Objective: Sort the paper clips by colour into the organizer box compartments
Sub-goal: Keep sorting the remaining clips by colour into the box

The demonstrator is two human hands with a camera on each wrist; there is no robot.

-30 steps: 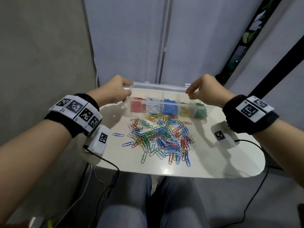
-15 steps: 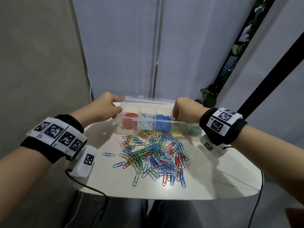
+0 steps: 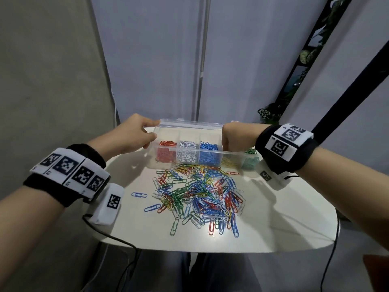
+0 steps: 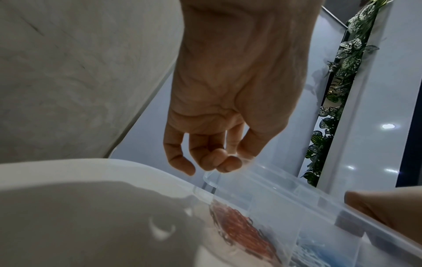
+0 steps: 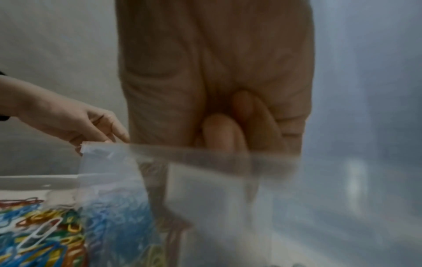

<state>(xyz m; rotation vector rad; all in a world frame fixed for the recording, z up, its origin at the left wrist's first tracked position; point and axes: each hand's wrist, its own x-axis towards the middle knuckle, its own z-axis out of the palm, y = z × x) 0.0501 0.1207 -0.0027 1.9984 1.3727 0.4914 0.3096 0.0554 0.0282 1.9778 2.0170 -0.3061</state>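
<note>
Paper clips [image 3: 197, 194] are heaped loose, too many to count, on the table [image 3: 284, 218] just before one clear organizer box [image 3: 189, 153]; five compartments are filled: red, white, blue, yellow, green. The box's lid [image 3: 189, 124] is pinched by the left hand [image 3: 134, 133] at its left corner and gripped by the curled right hand [image 3: 235, 137] toward the right.

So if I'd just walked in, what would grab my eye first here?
Probably the bright heap of mixed paper clips spread over the middle of the white table. Just behind it stands a clear organizer box with red, white, blue, yellow and green clips already sorted in separate compartments. The left hand holds the box's left end, and the right hand grips its lid further right.
</note>
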